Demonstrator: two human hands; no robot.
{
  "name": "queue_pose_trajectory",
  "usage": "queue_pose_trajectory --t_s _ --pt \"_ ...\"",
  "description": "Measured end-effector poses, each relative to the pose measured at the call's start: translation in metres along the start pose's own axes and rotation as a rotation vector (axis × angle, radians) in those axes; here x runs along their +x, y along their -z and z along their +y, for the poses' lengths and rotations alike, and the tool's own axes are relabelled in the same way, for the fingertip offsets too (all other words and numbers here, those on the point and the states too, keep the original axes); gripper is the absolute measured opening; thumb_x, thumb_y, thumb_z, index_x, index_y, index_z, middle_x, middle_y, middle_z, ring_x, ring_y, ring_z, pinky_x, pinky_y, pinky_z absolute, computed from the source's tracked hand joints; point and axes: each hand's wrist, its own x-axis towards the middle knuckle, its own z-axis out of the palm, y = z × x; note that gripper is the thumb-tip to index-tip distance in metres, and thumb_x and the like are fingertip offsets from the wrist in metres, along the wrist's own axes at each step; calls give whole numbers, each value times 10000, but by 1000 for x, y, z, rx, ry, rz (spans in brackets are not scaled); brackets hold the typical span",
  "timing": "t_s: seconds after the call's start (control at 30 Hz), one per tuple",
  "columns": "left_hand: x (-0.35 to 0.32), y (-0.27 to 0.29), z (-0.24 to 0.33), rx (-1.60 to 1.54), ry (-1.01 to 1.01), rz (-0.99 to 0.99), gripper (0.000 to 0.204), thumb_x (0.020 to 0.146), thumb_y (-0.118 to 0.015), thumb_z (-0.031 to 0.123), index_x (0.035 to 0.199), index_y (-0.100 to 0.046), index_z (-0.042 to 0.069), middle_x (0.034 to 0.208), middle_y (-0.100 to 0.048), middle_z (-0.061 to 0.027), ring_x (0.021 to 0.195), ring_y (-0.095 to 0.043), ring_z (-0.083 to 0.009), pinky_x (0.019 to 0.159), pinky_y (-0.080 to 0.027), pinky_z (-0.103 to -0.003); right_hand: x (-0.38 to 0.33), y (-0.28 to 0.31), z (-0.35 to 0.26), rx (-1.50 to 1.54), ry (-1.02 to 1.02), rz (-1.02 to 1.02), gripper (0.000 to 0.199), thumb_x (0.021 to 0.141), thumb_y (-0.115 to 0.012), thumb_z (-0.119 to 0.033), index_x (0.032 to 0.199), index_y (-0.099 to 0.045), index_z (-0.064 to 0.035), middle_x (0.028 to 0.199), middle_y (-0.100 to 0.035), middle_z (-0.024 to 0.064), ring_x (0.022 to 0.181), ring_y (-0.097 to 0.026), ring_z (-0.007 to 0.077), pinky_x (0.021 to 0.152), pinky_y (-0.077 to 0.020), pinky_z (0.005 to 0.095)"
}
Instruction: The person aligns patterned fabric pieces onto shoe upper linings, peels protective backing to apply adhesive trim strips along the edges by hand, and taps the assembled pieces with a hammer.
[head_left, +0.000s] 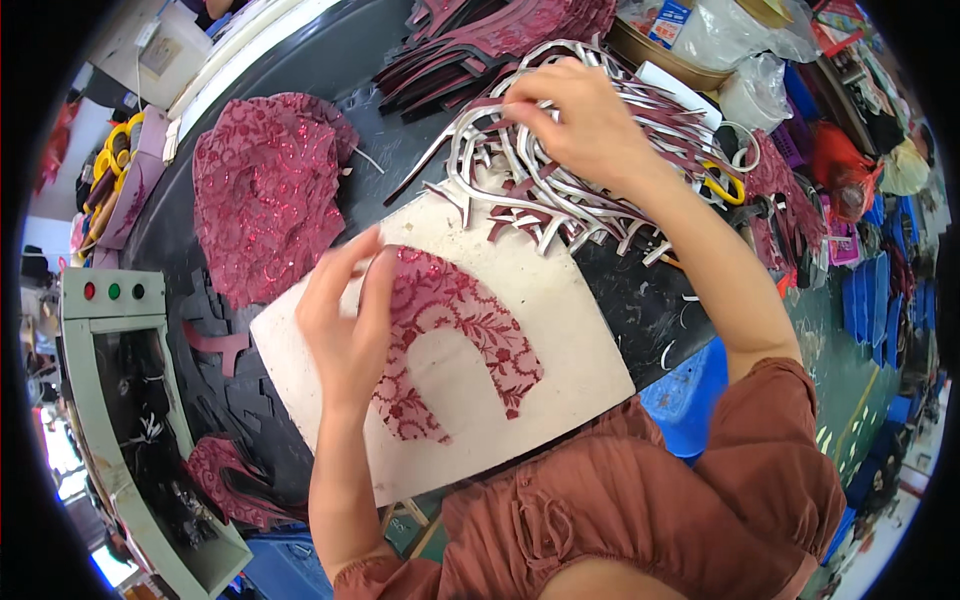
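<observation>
Near the lower middle of the frame a horseshoe-shaped lace piece [455, 340], dark red with a floral pattern and a glittery sheen, lies flat on a pale cream board [560, 330] that rests on the dark bench [340, 70]. The left hand [345, 320], at centre left, lies over the left arm of the piece, fingers loosely spread and thumb against its upper curve, pressing it to the board rather than gripping it. Farther up, at upper centre, the right hand [585, 125] reaches into a tangled pile of curved strips [560, 190], silvery white on one side and maroon on the other; its fingers are narrowly pinched on one strip at the top of the pile. At upper left lies a stack of red lace fabric [265, 190].
</observation>
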Motion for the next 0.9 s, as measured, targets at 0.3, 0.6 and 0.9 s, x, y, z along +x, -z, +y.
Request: queue_pose_trajectory --t_s 0.3,0.6,0.9 --pt "36 -68 36 -655 304 -288 138 902 -693 75 991 -709 -29 851 -703 -70 788 -674 -119 746 -527 -252 -6 80 -34 224 -363 -96 137 822 -680 -129 896 -706 -17 755 -666 108 736 -645 258 663 -481 349" --pt "-14 -67 72 -996 638 -268 199 920 -685 105 1023 -668 -63 940 -707 -130 820 -712 -193 767 -601 -304 -72 66 -89 93 57 -7 219 683 -732 -36 891 -664 -35 809 -617 81 744 -611 272 636 -501 369" --pt "-53 -75 80 -564 378 -194 116 905 -672 18 974 -700 -71 837 -709 -73 701 -652 -88 647 -542 -226 -106 65 -109 300 -240 -65 112 716 -677 -46 821 -652 -15 747 -637 97 678 -627 295 570 -495 392"
